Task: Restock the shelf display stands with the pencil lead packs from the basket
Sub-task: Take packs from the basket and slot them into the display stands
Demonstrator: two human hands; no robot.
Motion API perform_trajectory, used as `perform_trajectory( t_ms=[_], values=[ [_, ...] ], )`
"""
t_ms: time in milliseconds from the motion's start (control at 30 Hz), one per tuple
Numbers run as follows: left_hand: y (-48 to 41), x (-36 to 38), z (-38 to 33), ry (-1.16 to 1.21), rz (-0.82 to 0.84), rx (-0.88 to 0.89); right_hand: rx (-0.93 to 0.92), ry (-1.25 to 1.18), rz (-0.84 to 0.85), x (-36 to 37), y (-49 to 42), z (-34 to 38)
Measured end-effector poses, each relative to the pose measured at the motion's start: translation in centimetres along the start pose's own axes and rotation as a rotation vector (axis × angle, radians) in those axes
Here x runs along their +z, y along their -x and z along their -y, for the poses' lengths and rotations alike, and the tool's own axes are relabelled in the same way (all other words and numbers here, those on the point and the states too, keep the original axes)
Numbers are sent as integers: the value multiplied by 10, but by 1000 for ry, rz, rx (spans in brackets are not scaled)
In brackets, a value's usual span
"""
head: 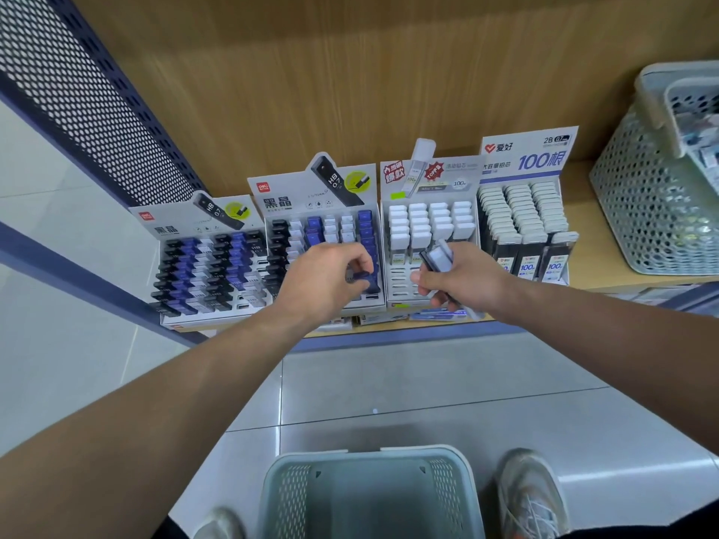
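Several cardboard display stands of pencil lead packs stand in a row on the wooden shelf (583, 243). My left hand (323, 282) pinches a dark blue lead pack (360, 277) over the front right rows of the second stand (323, 212). My right hand (459, 282) grips a small bunch of lead packs (437, 255), pale and dark ones, in front of the third stand (428, 212), whose front slots show bare. A grey basket (369, 496) sits on the floor between my feet; its inside looks bare.
A stand of black and blue packs (206, 262) is at the left and a full stand of white-capped packs (525, 227) at the right. A perforated grey basket (657, 196) with items sits on the shelf's right end. A mesh side panel (78, 91) bounds the left.
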State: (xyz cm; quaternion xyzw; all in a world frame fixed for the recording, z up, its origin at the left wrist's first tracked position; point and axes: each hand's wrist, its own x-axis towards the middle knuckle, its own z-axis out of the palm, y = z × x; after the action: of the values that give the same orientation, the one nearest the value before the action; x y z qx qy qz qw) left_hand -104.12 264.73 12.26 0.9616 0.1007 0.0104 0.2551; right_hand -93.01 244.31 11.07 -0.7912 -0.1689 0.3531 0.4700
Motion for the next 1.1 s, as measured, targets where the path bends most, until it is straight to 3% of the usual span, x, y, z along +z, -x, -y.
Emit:
perform_trajectory(
  t_ms=[833,1100],
  values=[
    [-5,14,1,-1,-2,-37,-11,28,3,-2,0,-2],
    [-8,5,2,20,16,-48,-19,-63,93,-4,7,1]
  ],
)
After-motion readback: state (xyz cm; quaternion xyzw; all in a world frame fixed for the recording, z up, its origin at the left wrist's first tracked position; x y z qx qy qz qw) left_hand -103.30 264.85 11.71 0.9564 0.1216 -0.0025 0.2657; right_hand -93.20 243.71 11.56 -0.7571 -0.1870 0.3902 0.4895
